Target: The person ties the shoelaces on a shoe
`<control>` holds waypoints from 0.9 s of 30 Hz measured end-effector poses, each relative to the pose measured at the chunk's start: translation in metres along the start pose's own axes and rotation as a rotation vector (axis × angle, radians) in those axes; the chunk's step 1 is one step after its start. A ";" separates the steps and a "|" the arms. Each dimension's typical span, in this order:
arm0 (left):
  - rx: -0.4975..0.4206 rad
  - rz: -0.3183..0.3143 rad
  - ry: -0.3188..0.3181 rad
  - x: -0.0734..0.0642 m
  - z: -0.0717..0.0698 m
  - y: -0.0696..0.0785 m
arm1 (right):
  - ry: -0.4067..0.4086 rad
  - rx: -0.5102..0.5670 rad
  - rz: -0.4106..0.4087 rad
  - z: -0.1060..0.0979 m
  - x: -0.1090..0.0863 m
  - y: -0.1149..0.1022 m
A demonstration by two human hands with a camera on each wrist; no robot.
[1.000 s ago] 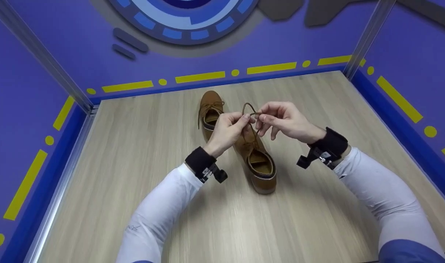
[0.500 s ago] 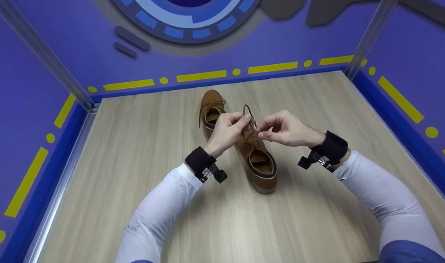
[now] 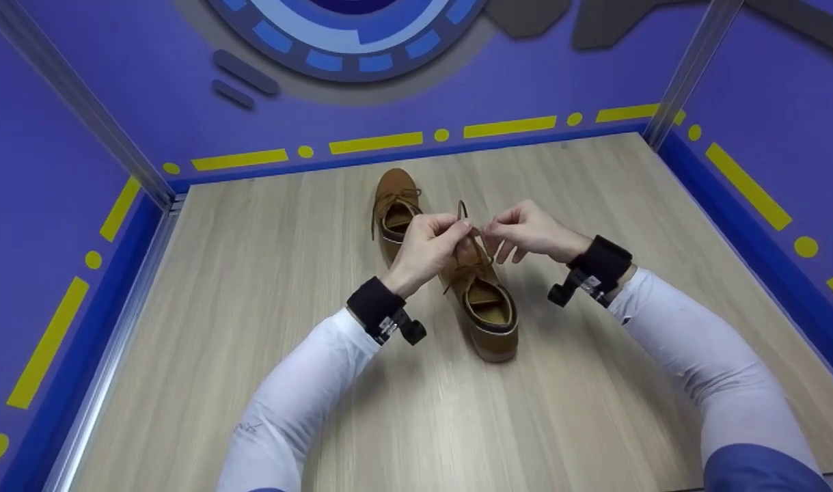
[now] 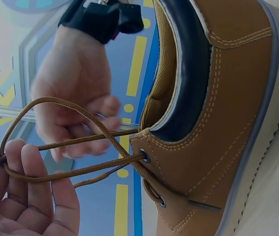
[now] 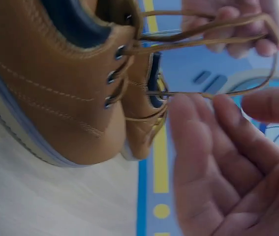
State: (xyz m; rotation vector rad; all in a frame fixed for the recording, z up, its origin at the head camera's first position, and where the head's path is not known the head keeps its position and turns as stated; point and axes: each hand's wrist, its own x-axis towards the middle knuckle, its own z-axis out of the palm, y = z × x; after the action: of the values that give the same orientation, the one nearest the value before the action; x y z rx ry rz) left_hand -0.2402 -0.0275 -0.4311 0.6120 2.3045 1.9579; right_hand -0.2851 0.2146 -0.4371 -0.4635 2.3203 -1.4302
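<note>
A brown lace-up shoe (image 3: 495,338) stands on the board, toe pointing away from me. My left hand (image 3: 426,249) pinches its brown shoelace (image 4: 75,173) above the tongue between thumb and fingers, with a loop standing up from the pinch. The lace runs taut from the eyelets to those fingers. Close to the right of the loop is my right hand (image 3: 529,232). In the right wrist view its fingers (image 5: 196,147) are extended beside the lace, with a gap between thumb and forefinger. Whether the fingertips touch the lace is hard to tell.
A second brown shoe (image 3: 394,184), its lace tied in a bow, stands farther back to the left. Blue-violet walls (image 3: 416,109) with yellow marks enclose the wooden board (image 3: 266,273) at the back and both sides.
The right hand was at the lace loop, dipped lower with curled fingers, then rose slightly with its fingers straighter. The loop has become narrower. The left hand keeps its pinch in nearly the same place.
</note>
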 end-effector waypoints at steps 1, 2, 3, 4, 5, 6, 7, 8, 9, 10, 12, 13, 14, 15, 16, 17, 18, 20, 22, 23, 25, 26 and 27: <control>-0.006 0.005 -0.004 0.000 0.000 0.000 | -0.036 -0.030 0.028 0.001 0.004 0.000; -0.007 0.009 -0.007 0.000 0.001 0.001 | -0.069 -0.054 0.050 0.002 0.007 0.000; -0.005 0.016 -0.009 0.000 0.001 0.001 | -0.100 -0.075 0.066 0.004 0.011 0.000; -0.009 0.024 -0.012 0.000 0.001 0.001 | -0.128 -0.095 0.076 0.005 0.014 -0.001; -0.011 0.030 -0.015 0.000 0.001 0.002 | -0.157 -0.111 0.086 0.006 0.017 -0.002; -0.006 0.035 -0.016 0.000 0.002 0.002 | -0.189 -0.130 0.093 0.008 0.020 -0.003; -0.003 0.037 -0.018 -0.001 0.002 0.002 | -0.219 -0.153 0.098 0.009 0.022 -0.004; 0.005 0.037 -0.020 -0.001 0.003 0.003 | -0.246 -0.174 0.103 0.010 0.024 -0.004; 0.012 0.036 -0.020 -0.002 0.003 0.003 | -0.274 -0.197 0.105 0.011 0.026 -0.005; 0.014 0.033 -0.021 -0.002 0.003 0.002 | -0.301 -0.214 0.110 0.012 0.027 -0.005; 0.022 0.029 -0.028 -0.004 0.004 0.002 | -0.353 -0.239 0.111 0.012 0.027 -0.006; 0.025 0.028 -0.031 -0.004 0.004 0.001 | -0.373 -0.246 0.110 0.012 0.028 -0.006; 0.023 0.028 -0.031 -0.005 0.004 0.000 | -0.391 -0.248 0.102 0.012 0.028 -0.006; 0.025 0.028 -0.030 -0.005 0.004 -0.001 | -0.406 -0.245 0.092 0.012 0.028 -0.006; 0.021 0.028 -0.031 -0.006 0.004 -0.002 | -0.418 -0.239 0.082 0.012 0.028 -0.005; 0.019 0.028 -0.031 -0.006 0.004 -0.002 | -0.427 -0.231 0.068 0.012 0.028 -0.005; 0.017 0.027 -0.030 -0.006 0.004 -0.003 | -0.432 -0.220 0.061 0.011 0.029 -0.004; -0.003 0.026 -0.035 -0.006 0.004 -0.004 | -0.435 -0.190 0.061 0.010 0.028 -0.002; -0.011 0.026 -0.036 -0.005 0.003 -0.005 | -0.433 -0.154 0.081 0.009 0.027 0.000; -0.016 0.027 -0.035 -0.005 0.003 -0.005 | -0.429 -0.131 0.091 0.008 0.027 0.001; -0.011 0.030 -0.024 -0.005 0.002 -0.005 | -0.412 -0.073 0.110 0.006 0.025 0.003; -0.004 0.032 -0.016 -0.005 0.002 -0.006 | -0.400 -0.037 0.115 0.004 0.024 0.004; 0.004 0.034 -0.006 -0.005 0.002 -0.006 | -0.385 0.002 0.117 0.003 0.023 0.004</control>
State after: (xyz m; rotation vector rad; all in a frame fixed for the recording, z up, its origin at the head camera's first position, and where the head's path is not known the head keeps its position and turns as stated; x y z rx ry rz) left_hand -0.2368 -0.0279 -0.4378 0.6608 2.3101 1.9632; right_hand -0.3045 0.2036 -0.4451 -0.5397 2.0028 -1.1707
